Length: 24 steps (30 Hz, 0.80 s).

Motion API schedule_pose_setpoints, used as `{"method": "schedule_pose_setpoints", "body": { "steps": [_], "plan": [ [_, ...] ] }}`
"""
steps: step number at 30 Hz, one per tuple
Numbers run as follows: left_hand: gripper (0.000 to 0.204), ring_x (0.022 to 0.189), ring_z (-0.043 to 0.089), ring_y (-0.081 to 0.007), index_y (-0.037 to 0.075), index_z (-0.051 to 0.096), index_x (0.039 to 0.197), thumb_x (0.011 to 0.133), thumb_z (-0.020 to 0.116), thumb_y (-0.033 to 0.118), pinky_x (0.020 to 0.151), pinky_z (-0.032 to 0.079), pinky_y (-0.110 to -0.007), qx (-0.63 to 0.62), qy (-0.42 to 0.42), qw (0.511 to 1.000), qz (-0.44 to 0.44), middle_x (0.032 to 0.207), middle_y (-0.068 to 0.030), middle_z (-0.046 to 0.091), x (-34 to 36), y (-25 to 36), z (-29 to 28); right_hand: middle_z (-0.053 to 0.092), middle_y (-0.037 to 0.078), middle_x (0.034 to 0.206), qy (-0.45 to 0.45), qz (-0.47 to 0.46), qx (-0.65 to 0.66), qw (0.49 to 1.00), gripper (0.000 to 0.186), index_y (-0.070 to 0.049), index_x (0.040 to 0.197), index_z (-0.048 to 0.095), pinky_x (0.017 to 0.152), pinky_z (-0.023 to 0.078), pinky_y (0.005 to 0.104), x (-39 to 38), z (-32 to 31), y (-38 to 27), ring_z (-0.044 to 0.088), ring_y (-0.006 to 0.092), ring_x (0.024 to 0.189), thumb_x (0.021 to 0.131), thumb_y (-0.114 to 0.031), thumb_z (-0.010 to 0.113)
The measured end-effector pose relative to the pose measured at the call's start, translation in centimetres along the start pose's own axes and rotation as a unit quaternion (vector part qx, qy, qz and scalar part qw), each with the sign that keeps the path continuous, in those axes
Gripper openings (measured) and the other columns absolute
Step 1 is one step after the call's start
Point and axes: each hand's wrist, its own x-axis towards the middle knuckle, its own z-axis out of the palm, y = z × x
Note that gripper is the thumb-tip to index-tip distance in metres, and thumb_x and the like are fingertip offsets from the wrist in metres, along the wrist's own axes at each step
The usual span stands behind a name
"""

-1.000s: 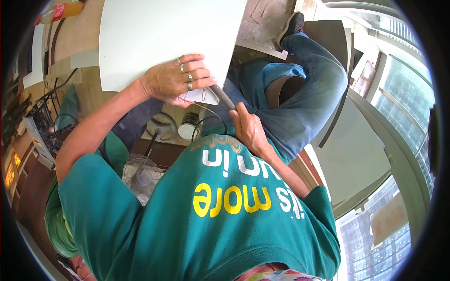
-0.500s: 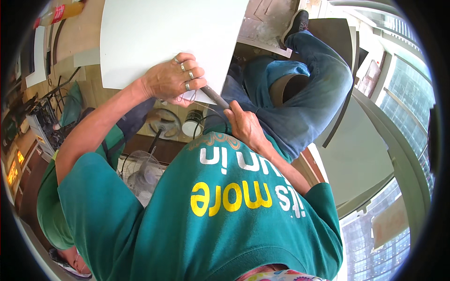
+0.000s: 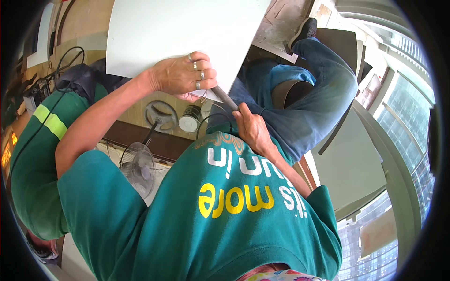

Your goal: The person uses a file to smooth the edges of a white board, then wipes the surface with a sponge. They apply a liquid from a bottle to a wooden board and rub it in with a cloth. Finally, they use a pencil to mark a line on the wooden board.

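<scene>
A large white sheet [image 3: 183, 28] lies in front of me, one corner pointing toward my lap. My left hand [image 3: 185, 77], with rings on several fingers, rests over its near edge. Its fingers are curled round the upper end of a grey-brown rod [image 3: 226, 98] like a tool handle; whatever is at that end is hidden under the hand. A thin wire-like loop [image 3: 204, 95] hangs below these fingers. On the rod's lower end my right hand [image 3: 254, 129] is closed, thumb along it, close to my shirt front.
Below the sheet are a can with a white lid [image 3: 188, 122], a round spoked base [image 3: 161, 116] and a fan with a wire cage [image 3: 139, 169]. At left is a person in green [image 3: 35, 154], a black cable across them. Dark and grey panels [image 3: 349, 159] lean near windows at right.
The view has shifted, so the sheet and hands sit further right. More of the person in green shows at left, and the orange bottle has left the view. Both hands keep their hold.
</scene>
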Motion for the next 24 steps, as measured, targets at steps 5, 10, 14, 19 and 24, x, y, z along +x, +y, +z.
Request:
{"method": "schedule_pose_setpoints", "body": {
  "steps": [5, 10, 14, 19, 24],
  "plan": [
    [0.058, 0.092, 0.054, -0.0245, 0.012, 0.052, 0.103, 0.060, 0.084, 0.033, 0.092, 0.046, -0.043, 0.034, 0.005, 0.999, 0.042, 0.095, -0.0029, 0.053, -1.4, -0.3, 0.4, 0.058, 0.026, 0.062, -0.049, -0.020, 0.000, 0.999, 0.021, -0.004, 0.095, 0.045, 0.055, 0.044, 0.0564, 1.3, 1.3, -1.6, 0.059, 0.0487, 0.062, 0.103, -0.021, 0.053],
    [0.049, 0.084, 0.053, -0.0251, 0.011, 0.051, 0.095, 0.066, 0.081, 0.037, 0.089, 0.045, -0.043, 0.010, 0.051, 0.998, -0.022, 0.094, -0.0046, 0.052, -1.1, -0.2, -0.5, 0.058, 0.026, 0.064, -0.056, 0.013, -0.003, 0.998, 0.021, -0.005, 0.097, 0.047, 0.058, 0.043, 0.0570, 1.1, -0.2, -2.0, 0.059, 0.0491, 0.066, 0.103, -0.024, 0.052],
    [0.043, 0.085, 0.055, -0.0266, 0.011, 0.051, 0.097, 0.072, 0.080, 0.031, 0.083, 0.048, -0.042, 0.026, 0.098, 0.994, -0.028, 0.098, -0.0068, 0.054, -0.9, -0.1, -0.5, 0.059, 0.023, 0.066, -0.030, 0.003, 0.037, 0.999, 0.025, -0.003, 0.094, 0.051, 0.060, 0.045, 0.0528, 1.0, -1.8, -0.9, 0.061, 0.0450, 0.066, 0.105, -0.026, 0.051],
    [0.034, 0.093, 0.058, -0.0251, 0.015, 0.056, 0.098, 0.077, 0.080, 0.026, 0.080, 0.050, -0.041, 0.107, 0.218, 0.965, -0.102, 0.103, -0.0042, 0.058, -1.5, -0.3, 0.2, 0.054, 0.010, 0.068, -0.050, 0.048, 0.133, 0.989, 0.028, -0.002, 0.097, 0.057, 0.059, 0.045, 0.0378, 1.2, -3.5, -0.9, 0.054, 0.0230, 0.060, 0.107, -0.027, 0.048],
    [0.016, 0.079, 0.061, -0.0203, 0.007, 0.061, 0.098, 0.086, 0.073, 0.008, 0.064, 0.050, -0.032, 0.140, 0.451, 0.819, -0.327, 0.098, -0.0093, 0.061, -3.4, 3.8, 0.7, 0.053, 0.007, 0.067, 0.020, 0.042, 0.100, 0.994, 0.029, -0.001, 0.099, 0.061, 0.056, 0.043, 0.0337, 1.7, -5.7, -1.9, 0.050, 0.0143, 0.061, 0.107, -0.027, 0.050]
  ]
}}
